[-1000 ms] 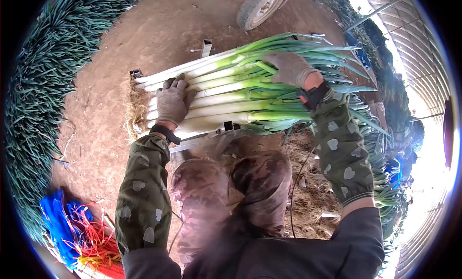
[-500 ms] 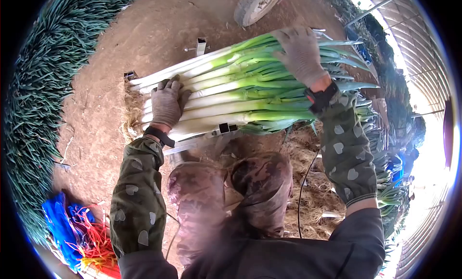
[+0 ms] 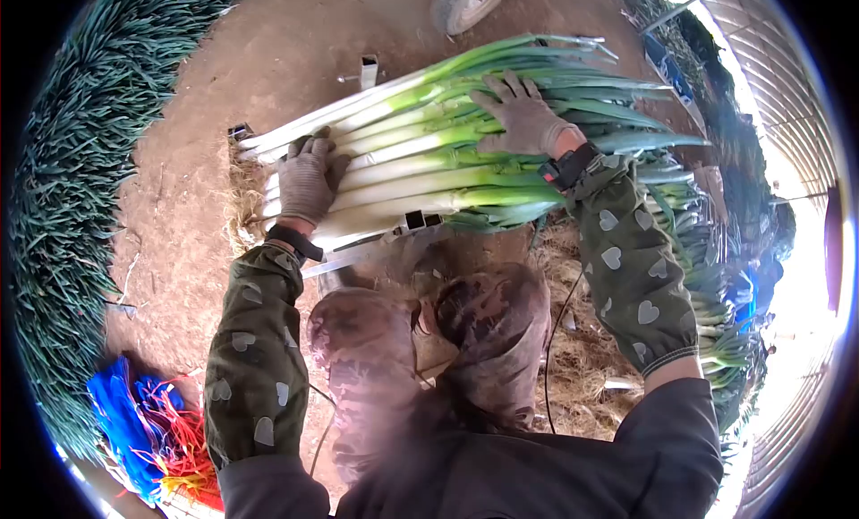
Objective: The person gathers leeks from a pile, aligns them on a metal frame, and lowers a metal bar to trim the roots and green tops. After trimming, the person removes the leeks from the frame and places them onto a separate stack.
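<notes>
A broad layer of long green onions (image 3: 394, 174) lies in front of me, white shafts and roots to the left, green leaves to the right. My left hand (image 3: 309, 181), in a grey glove, rests on the white shafts near the root end, its thumb apart from the fingers. On the green part, my gloved right hand (image 3: 523, 118) lies palm down with its fingers spread. Neither hand is closed round a stalk. A metal frame (image 3: 353, 255) shows under the near edge, with square tube ends (image 3: 422, 220) beside the onions.
Dense green onion tops (image 3: 67, 188) stand at far left. Blue material (image 3: 121, 421) and red-orange strips (image 3: 183, 447) lie at lower left. More onions with dry roots (image 3: 582, 367) lie to my right, beside a black cable (image 3: 548, 367). A wheel (image 3: 470, 2) stands beyond.
My right hand has slid left and slightly nearer across the leaves, its fingers spreading wider. The far leaf tips are more exposed. My left hand stays almost in place on the shafts.
</notes>
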`<state>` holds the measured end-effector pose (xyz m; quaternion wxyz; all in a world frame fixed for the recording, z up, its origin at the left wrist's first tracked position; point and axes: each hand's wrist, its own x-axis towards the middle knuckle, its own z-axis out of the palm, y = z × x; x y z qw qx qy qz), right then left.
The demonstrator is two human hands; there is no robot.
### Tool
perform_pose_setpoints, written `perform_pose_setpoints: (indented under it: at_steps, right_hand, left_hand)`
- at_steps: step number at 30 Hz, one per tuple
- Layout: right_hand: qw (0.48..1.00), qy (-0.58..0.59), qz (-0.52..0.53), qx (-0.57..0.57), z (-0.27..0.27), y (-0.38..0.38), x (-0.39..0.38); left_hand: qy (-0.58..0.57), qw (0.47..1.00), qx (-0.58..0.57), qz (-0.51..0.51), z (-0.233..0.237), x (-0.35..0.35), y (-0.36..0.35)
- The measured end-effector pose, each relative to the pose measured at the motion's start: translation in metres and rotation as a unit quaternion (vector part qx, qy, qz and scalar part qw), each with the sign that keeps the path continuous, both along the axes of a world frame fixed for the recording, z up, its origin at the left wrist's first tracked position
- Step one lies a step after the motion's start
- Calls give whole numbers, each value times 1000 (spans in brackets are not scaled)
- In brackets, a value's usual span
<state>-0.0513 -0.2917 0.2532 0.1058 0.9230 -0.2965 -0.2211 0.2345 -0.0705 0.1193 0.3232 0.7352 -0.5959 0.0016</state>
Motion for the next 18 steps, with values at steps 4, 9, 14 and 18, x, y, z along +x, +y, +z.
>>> perform_pose_setpoints:
  at_steps: [4, 9, 14, 18]
  right_hand:
    - [997, -57, 31, -31, 2, 36, -9]
    - [990, -126, 34, -59, -18, 55, -13]
    - [986, -154, 63, -18, -1, 52, -13]
    - [978, -197, 63, 7, -4, 46, -13]
  left_hand:
    - [11, 1000, -5, -12, 1, 4, 1]
    - [13, 1000, 25, 2, -5, 4, 0]
    - [24, 1000, 18, 8, -3, 2, 2]
    - [28, 1000, 10, -2, -2, 3, 1]
